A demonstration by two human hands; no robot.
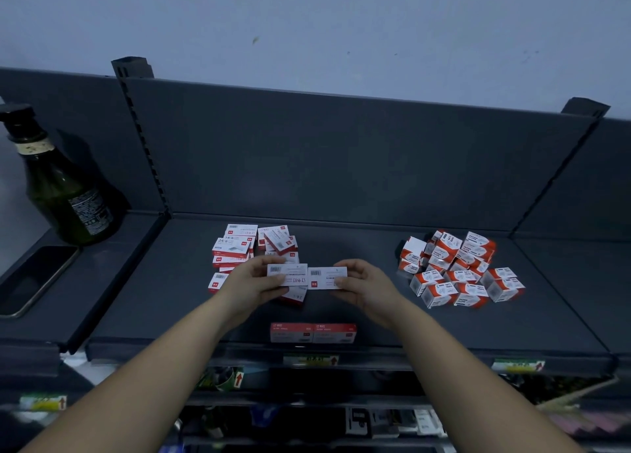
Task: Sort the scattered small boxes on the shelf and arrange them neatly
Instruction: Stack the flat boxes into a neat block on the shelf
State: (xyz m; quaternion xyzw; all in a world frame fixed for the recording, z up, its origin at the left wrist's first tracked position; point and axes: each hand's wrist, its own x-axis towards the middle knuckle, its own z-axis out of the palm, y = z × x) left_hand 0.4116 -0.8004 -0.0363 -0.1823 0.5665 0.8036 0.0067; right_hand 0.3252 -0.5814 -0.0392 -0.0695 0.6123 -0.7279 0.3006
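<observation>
A bottle and a phone sit far left. On the shelf, a red-and-white heap lies behind the left hand, which pinches a flat box. Touching it end to end, a second box is pinched by the right hand. A pair stands at the front edge below, and an orange heap lies right.

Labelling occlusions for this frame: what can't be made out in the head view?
All head view.
- Red-and-white pile: near boxes hidden behind the left hand and its held box.
- Right-hand box, pinched by the right hand: print too small to read.
- Phone: cut off by the left edge.
- Lower-shelf goods: dark, blurred.
- Price tag: blurred, unreadable.
</observation>
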